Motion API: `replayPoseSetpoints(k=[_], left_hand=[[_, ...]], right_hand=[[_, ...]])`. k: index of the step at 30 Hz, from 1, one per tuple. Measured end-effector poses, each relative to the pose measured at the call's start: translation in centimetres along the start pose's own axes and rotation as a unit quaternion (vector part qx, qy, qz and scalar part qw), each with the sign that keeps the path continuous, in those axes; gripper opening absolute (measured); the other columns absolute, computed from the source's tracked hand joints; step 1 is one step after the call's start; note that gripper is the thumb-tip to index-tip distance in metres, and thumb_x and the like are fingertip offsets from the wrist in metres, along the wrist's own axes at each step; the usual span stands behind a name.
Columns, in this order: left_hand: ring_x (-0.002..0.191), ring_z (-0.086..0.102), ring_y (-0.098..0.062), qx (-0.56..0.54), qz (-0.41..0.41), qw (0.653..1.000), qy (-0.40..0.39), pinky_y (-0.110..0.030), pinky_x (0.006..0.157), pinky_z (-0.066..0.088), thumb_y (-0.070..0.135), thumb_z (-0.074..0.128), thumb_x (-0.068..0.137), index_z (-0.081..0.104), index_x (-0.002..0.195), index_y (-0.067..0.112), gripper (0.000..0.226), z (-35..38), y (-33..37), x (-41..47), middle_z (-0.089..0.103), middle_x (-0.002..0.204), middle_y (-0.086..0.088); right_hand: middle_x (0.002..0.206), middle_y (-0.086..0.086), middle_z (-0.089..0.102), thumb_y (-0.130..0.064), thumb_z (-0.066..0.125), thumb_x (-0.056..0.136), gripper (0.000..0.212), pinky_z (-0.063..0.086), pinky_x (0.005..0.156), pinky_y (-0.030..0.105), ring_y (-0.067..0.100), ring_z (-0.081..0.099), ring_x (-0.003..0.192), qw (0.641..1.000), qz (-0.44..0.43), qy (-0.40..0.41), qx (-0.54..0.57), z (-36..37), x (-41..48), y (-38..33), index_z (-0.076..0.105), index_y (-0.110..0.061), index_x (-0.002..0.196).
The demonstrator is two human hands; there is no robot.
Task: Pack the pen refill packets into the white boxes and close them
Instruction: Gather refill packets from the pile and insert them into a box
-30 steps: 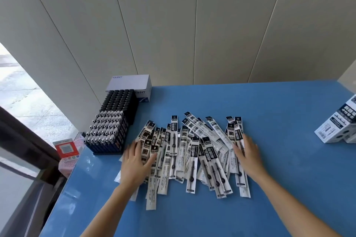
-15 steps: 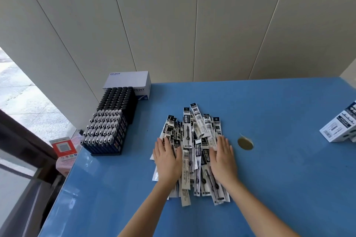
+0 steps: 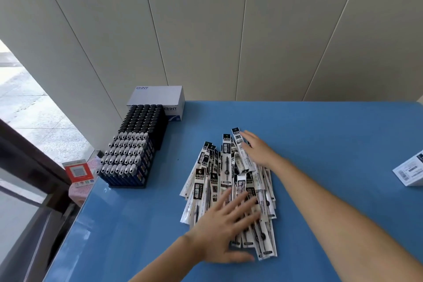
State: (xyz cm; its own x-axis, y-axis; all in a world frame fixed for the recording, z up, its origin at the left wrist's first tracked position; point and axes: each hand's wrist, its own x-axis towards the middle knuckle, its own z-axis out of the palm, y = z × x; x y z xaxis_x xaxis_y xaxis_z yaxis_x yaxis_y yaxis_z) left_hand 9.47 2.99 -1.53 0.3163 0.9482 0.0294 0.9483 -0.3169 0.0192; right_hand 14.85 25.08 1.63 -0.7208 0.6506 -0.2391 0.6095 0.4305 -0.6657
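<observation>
Several pen refill packets (image 3: 226, 167), white with black labels, lie gathered in one narrow heap in the middle of the blue table (image 3: 320, 144). My left hand (image 3: 225, 229) lies flat with spread fingers on the near end of the heap. My right hand (image 3: 257, 150) rests with straight fingers on the far right side of the heap. Neither hand holds a packet. One white box (image 3: 409, 170) with a printed label shows partly at the right edge of the frame.
A block of black pens (image 3: 130, 155) standing upright fills the table's left side. Behind it sits a white CHNT carton (image 3: 158, 96). A panelled wall runs along the table's far edge. A red QR sign (image 3: 79, 173) stands below the left edge.
The packets were spread wide and have been pushed together into one narrow heap. My right hand has moved up to the far end and my left hand down to the near end.
</observation>
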Motion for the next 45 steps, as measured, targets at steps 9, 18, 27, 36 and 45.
replayPoseSetpoints(k=[9,18,27,36,45], left_hand=[[0.143,0.02,-0.022,0.049,0.046,0.998,-0.003,-0.049,0.112,0.011,0.064,0.025,0.091,0.021,0.147,0.025,0.068,1.4,-0.9,1.0,0.028,0.153,-0.003],[0.141,0.026,-0.019,0.059,0.071,0.996,0.0,-0.046,0.113,0.012,0.056,0.029,0.094,0.025,0.145,0.023,0.061,1.6,-3.1,2.3,0.032,0.152,-0.002],[0.144,0.009,-0.015,-0.029,-0.053,0.997,0.051,-0.04,0.117,-0.004,0.061,0.017,0.092,0.024,0.145,0.021,0.066,0.4,-4.9,1.4,0.022,0.154,0.0],[0.146,-0.004,-0.014,-0.124,-0.23,0.965,-0.022,-0.037,0.118,-0.011,0.042,0.017,0.1,0.012,0.149,0.021,0.053,-0.8,-11.0,6.5,0.006,0.158,0.003],[0.146,-0.003,-0.014,-0.082,-0.217,0.971,-0.054,-0.041,0.117,-0.014,0.044,0.014,0.1,0.012,0.149,0.026,0.052,0.0,-8.5,4.4,0.01,0.158,0.005]], right_hand=[[0.157,0.004,-0.012,-0.041,0.012,0.101,0.056,-0.006,0.117,0.038,0.019,-0.013,0.145,0.979,0.021,-0.14,-0.149,1.5,3.3,-1.5,-0.002,-0.016,0.148],[0.156,0.004,-0.012,-0.053,0.002,0.096,0.066,-0.008,0.116,0.033,0.017,-0.009,0.145,0.973,0.027,-0.111,-0.201,3.3,-0.2,-1.1,-0.008,-0.013,0.147],[0.158,-0.001,0.004,-0.047,0.015,0.098,0.056,-0.01,0.116,0.036,0.015,-0.003,0.146,0.997,0.01,0.029,-0.07,2.5,-2.9,0.4,0.016,-0.022,0.148],[0.155,-0.013,-0.013,-0.088,0.022,0.068,0.1,-0.007,0.118,0.034,0.008,-0.016,0.144,0.994,-0.03,0.086,-0.056,4.2,-11.9,0.3,0.005,-0.03,0.148],[0.157,0.01,0.0,-0.068,0.019,0.09,0.089,-0.007,0.116,0.025,0.021,-0.001,0.144,0.965,0.037,0.09,-0.245,10.3,-17.4,3.7,0.007,-0.002,0.148]])
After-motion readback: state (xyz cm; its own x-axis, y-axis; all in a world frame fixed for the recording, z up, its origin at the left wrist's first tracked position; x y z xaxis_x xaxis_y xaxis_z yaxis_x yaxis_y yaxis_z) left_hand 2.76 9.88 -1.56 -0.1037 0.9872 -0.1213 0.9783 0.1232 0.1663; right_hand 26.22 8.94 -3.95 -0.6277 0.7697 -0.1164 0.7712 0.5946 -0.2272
